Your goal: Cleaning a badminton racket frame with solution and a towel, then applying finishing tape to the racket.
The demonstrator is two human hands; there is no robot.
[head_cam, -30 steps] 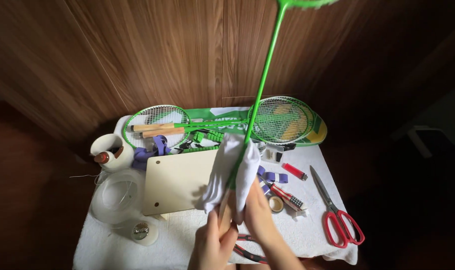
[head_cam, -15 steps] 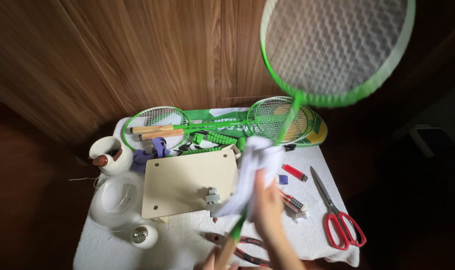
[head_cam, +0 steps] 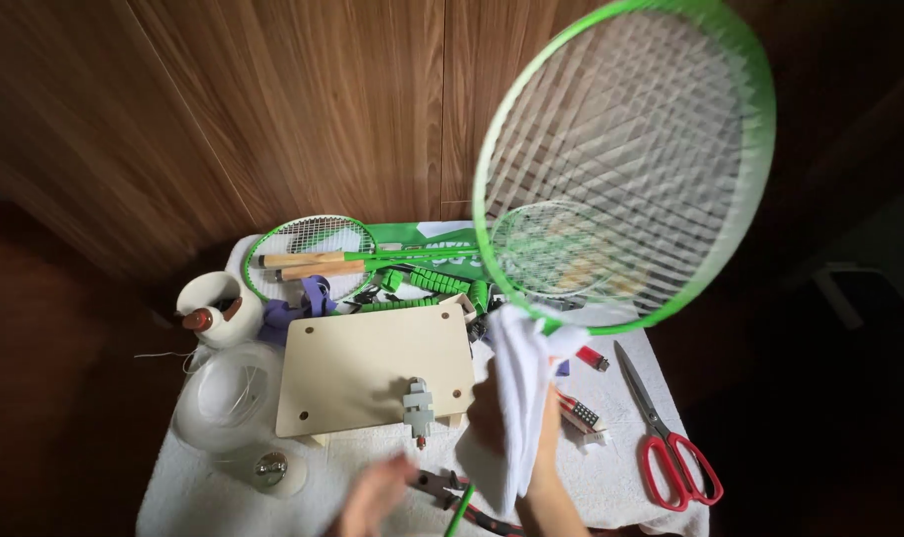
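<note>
- Head view, looking down at small table covered in white towel, wood-panel wall behind
- right hand raised near bottom centre, forearm coming up from near edge; fingers mostly hidden under white cloth, apparently clenched around cloth and racket shaft; exact finger pose cannot be told
- green racket held up toward camera; head fills upper right of view, tilted; shaft runs down past the cloth to near edge; cloth wraps the shaft just below the racket's head
- left hand low, at near edge, left of the shaft; motion-blurred; fingers look loose, holding nothing, but blur makes it uncertain; apart from the shaft
- pliers lie on the towel just right of left hand
- wooden board at table centre with small metal clamp on its near edge
- two more green rackets lie flat at far side; wooden handles across them
- red-handled scissors at right edge, well apart from right hand
- white cup at far left; coil of clear string nearer; small round tin at near left
</note>
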